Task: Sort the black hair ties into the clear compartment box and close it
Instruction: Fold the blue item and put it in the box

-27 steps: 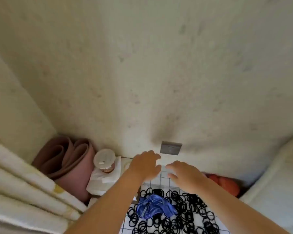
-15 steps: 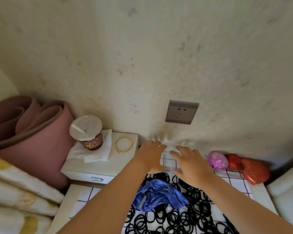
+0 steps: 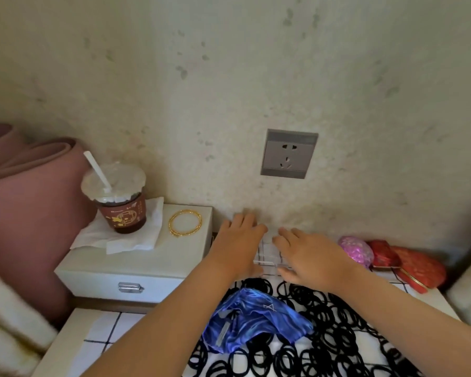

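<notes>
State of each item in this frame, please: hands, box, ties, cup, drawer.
left hand: flat on clear box
right hand: flat on clear box
clear box: mostly hidden, lid state unclear
black hair ties: loose on cloth, unsorted
cup: upright, lidded
drawer: shut

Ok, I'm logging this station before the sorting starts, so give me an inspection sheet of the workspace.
Surface: white grid-patterned cloth over the table.
Job's things: black hair ties loose in a heap; clear compartment box by the wall, mostly hidden by the hands; lid state unclear.
Clutter: blue pouch on the ties; pink foil ball; red packets.
Grippers: left hand and right hand flat on the box, fingers spread.
Cables: nothing seen.
Surroundings: nightstand with lidded drink cup, tissues, gold bangles; wall socket; rolled pink mat.
</notes>
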Available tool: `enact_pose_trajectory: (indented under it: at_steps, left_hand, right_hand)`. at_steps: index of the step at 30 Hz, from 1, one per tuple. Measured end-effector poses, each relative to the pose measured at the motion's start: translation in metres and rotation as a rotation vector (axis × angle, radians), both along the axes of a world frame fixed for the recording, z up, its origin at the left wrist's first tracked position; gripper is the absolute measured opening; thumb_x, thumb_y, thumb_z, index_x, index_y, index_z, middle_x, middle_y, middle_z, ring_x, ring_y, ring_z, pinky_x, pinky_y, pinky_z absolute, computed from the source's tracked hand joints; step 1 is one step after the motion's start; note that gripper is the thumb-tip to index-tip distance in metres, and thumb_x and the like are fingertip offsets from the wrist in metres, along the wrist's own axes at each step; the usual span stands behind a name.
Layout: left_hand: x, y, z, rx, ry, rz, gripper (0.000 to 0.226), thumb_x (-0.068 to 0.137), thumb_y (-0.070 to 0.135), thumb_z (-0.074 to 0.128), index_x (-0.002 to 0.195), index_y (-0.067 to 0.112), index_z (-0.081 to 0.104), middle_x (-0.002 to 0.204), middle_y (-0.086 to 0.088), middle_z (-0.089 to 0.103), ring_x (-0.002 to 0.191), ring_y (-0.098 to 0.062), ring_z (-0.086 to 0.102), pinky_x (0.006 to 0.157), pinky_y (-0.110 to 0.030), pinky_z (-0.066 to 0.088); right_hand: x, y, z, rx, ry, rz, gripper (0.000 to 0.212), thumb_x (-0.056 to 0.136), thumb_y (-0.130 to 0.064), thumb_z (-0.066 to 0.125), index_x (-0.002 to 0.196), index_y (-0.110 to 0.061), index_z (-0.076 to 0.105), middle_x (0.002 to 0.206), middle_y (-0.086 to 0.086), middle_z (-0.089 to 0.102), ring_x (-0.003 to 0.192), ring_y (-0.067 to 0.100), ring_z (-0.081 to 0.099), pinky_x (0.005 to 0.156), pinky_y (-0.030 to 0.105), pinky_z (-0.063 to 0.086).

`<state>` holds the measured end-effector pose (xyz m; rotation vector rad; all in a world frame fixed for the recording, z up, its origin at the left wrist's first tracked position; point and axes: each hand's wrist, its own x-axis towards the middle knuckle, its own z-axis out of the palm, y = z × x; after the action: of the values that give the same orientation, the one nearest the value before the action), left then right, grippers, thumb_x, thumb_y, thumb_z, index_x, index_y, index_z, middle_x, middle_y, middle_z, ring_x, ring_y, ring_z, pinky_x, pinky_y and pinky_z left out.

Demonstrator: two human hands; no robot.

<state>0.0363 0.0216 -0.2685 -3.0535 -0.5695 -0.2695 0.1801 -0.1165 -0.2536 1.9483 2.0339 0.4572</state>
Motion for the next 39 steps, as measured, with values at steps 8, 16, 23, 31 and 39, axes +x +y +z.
enact_pose_trajectory:
  at_steps: [8,16,23,31,39]
  left_hand:
    - [-0.023,-0.028,0.018,-0.068,-0.149,0.061,0.077,0.087,0.058,0.057,0.151,0.029,0.026,0.151,0.002,0.030,0.139,-0.020,0.024,0.114,-0.038,0.021]
    - [-0.030,-0.058,0.027,-0.068,-0.363,0.012,0.027,0.096,0.013,0.049,0.113,0.024,0.067,0.104,0.005,0.062,0.093,-0.016,0.058,0.070,-0.024,0.040]
    - [-0.010,-0.035,-0.012,-0.063,-0.206,0.120,0.049,0.090,0.002,0.053,0.130,0.031,0.059,0.125,0.004,0.057,0.112,-0.017,0.050,0.089,-0.026,0.039]
    - [-0.014,-0.037,-0.008,-0.315,-0.093,0.157,0.078,0.083,0.002,0.049,0.149,0.039,0.032,0.162,0.001,0.008,0.149,-0.022,-0.005,0.120,-0.039,0.005]
    - [-0.027,-0.045,-0.010,-0.423,0.105,0.069,0.077,0.090,0.008,0.047,0.155,0.038,0.019,0.166,0.004,-0.004,0.151,-0.022,-0.014,0.123,-0.046,0.000]
  right_hand:
    - [-0.012,-0.014,0.019,0.119,-0.007,-0.080,0.046,0.093,-0.050,0.048,0.124,-0.019,0.063,0.115,0.005,0.059,0.095,0.023,0.060,0.061,0.034,0.047]
    - [-0.029,-0.019,0.028,0.384,0.160,-0.331,0.044,0.107,-0.043,0.030,0.137,-0.016,0.048,0.093,0.003,0.069,0.075,0.025,0.067,0.050,0.031,0.036]
    - [-0.005,-0.003,-0.013,0.626,0.449,-0.236,0.076,0.083,-0.001,0.070,0.145,-0.012,0.027,0.114,0.015,0.062,0.089,0.030,0.063,0.069,0.041,0.055]
    - [-0.008,-0.019,-0.036,0.407,0.669,-0.300,0.056,0.092,-0.008,0.051,0.146,-0.016,0.040,0.160,0.008,0.029,0.139,0.026,0.039,0.107,0.039,0.043]
    - [-0.027,-0.045,-0.023,0.151,0.543,-0.382,0.064,0.095,-0.027,0.046,0.156,-0.023,0.027,0.165,0.001,0.022,0.148,0.022,0.022,0.117,0.039,0.030]
